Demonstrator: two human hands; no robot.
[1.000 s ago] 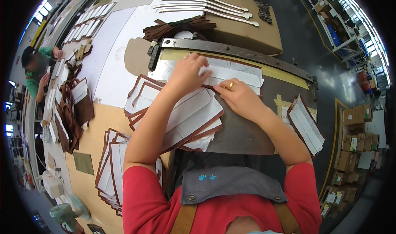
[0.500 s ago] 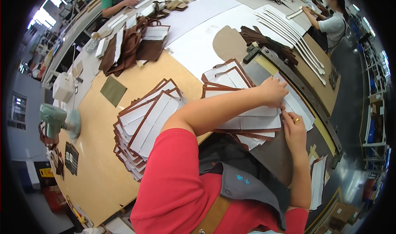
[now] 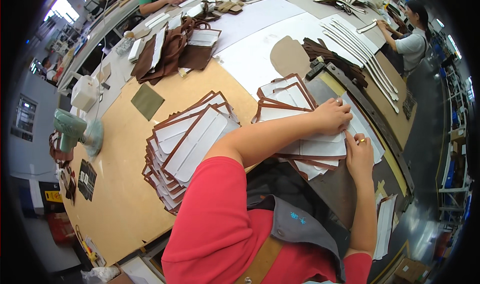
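Two bare hands work close together over a flat, oblong white panel with brown edging (image 3: 369, 134), which lies on a dark grey metal plate (image 3: 336, 191), right of centre. The left hand (image 3: 334, 116), its fingers bent, is over the panel's left edge; the right hand (image 3: 358, 150) is just nearer and to the right, with thumb and forefinger at the same edge. The hands are nearly touching; whether either one grips the panel, I cannot tell. A gold-coloured ring (image 3: 361, 141) shows on the right hand.

Beyond the panel, on its far right side, runs a long, dark metal bar (image 3: 383, 126) beside a yellow strip. Just left of the hands, partly under the left forearm, is a fanned pile of similar white-and-brown panels (image 3: 320, 150). A second overlapping stack of white panels with brown borders (image 3: 197, 141) rests farther left on a tan board (image 3: 120, 194). One more narrow white panel (image 3: 384, 226) sits at the near right.

On the far side are long, slim white strips (image 3: 362, 59) and a bundle of dark brown strips (image 3: 336, 59). At the left stands a pale green fan (image 3: 69, 124). Two other people work farther away.
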